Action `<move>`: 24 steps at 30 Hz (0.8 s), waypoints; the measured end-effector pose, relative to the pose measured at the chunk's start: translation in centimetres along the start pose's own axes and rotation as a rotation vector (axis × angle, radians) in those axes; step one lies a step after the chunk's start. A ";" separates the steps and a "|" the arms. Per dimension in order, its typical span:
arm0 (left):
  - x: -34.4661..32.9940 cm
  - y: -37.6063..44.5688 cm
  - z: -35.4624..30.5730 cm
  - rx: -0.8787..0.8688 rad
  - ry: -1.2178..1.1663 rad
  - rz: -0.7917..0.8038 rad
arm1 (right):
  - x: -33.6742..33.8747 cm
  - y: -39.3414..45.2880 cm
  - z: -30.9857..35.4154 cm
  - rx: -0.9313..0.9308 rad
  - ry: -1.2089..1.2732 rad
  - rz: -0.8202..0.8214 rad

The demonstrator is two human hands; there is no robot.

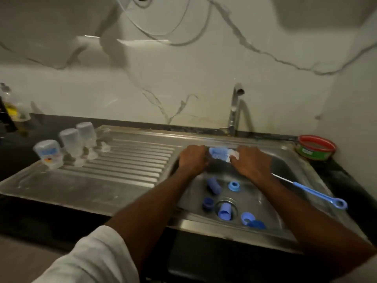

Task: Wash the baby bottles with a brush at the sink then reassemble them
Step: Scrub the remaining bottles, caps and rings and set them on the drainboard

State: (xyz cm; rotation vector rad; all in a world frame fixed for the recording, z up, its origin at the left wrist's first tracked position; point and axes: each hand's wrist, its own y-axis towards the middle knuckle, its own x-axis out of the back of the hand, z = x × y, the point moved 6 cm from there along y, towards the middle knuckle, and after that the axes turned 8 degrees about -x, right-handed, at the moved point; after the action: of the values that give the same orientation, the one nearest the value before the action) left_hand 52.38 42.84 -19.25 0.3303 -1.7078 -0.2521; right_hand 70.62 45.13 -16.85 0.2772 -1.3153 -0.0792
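Both hands, left hand and right hand, are gripping a light, wet-slippery blue cap above the sink drain.

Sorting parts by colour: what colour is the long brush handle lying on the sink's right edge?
Light blue brush handle, head view.

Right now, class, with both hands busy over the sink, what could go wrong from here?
1. A blue cap lies in the open drain; it might slip down or block the water.
2. The left hand and right hand hold a blue part with the brush head above the basin; wet fingers could drop it.
3. The three upturned bottles stand near the drainboard's left edge; a knock might topple them.
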 end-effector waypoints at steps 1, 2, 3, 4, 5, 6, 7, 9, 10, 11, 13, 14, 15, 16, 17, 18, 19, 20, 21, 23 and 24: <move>-1.7 0.3 -0.8 -0.009 0.001 0.036 | -0.5 0.1 -1.4 -0.010 -0.027 0.022; -3.0 0.4 -1.2 -0.009 0.005 0.084 | -1.0 0.2 -2.2 -0.017 -0.047 0.043; -4.4 0.5 -1.7 -0.008 0.018 0.143 | -1.8 0.4 -3.3 -0.029 -0.063 0.067; -5.6 0.5 -1.9 -0.005 0.035 0.197 | -2.5 0.4 -4.2 -0.036 -0.082 0.103; -6.6 0.7 -1.9 -0.014 0.046 0.240 | -3.5 0.6 -4.9 -0.036 -0.107 0.142; -7.6 0.9 -2.0 -0.042 0.067 0.295 | -4.4 0.8 -5.6 -0.041 -0.136 0.195; -8.6 1.2 -1.9 -0.087 0.090 0.363 | -5.1 1.0 -6.0 -0.045 -0.161 0.246; -10.4 1.5 -1.9 -0.176 0.135 0.499 | -5.9 1.3 -6.5 -0.058 -0.185 0.311; -10.8 1.6 -1.7 -0.198 0.151 0.526 | -6.0 1.5 -6.6 -0.066 -0.188 0.320; -11.1 1.9 -1.8 -0.211 0.160 0.533 | -6.1 1.8 -6.9 -0.078 -0.188 0.318; -11.5 2.2 -1.8 -0.208 0.174 0.548 | -6.2 2.3 -7.2 -0.098 -0.190 0.315; -11.7 2.2 -1.9 -0.210 0.184 0.580 | -6.2 2.5 -7.5 -0.107 -0.191 0.321; -12.3 2.0 -2.1 -0.229 0.203 0.638 | -6.3 2.7 -7.7 -0.115 -0.190 0.323; -12.8 1.7 -2.4 -0.252 0.232 0.712 | -6.3 2.7 -7.9 -0.118 -0.192 0.322; -13.4 1.3 -2.5 -0.279 0.260 0.775 | -6.3 2.8 -8.0 -0.119 -0.193 0.317; -13.8 0.9 -2.6 -0.297 0.309 0.835 | -6.2 2.8 -7.9 -0.118 -0.195 0.309; -14.3 0.5 -2.6 -0.313 0.348 0.869 | -6.3 2.9 -8.0 -0.113 -0.191 0.306; -14.5 0.2 -2.8 -0.326 0.370 0.884 | -6.3 2.9 -8.0 -0.109 -0.186 0.311; -14.7 -0.1 -2.9 -0.339 0.379 0.869 | -6.2 2.8 -8.0 -0.104 -0.183 0.310; -14.4 -0.4 -3.6 -0.376 0.389 0.799 | -5.9 2.6 -8.1 -0.112 -0.183 0.320; -14.1 -0.5 -3.7 -0.358 0.370 0.778 | -5.7 2.4 -8.1 -0.118 -0.183 0.331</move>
State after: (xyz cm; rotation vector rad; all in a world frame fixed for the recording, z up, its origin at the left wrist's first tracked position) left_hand 58.12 47.47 -31.86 -0.5239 -1.2788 0.0813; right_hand 76.75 49.95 -23.47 -0.0514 -1.5159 0.0995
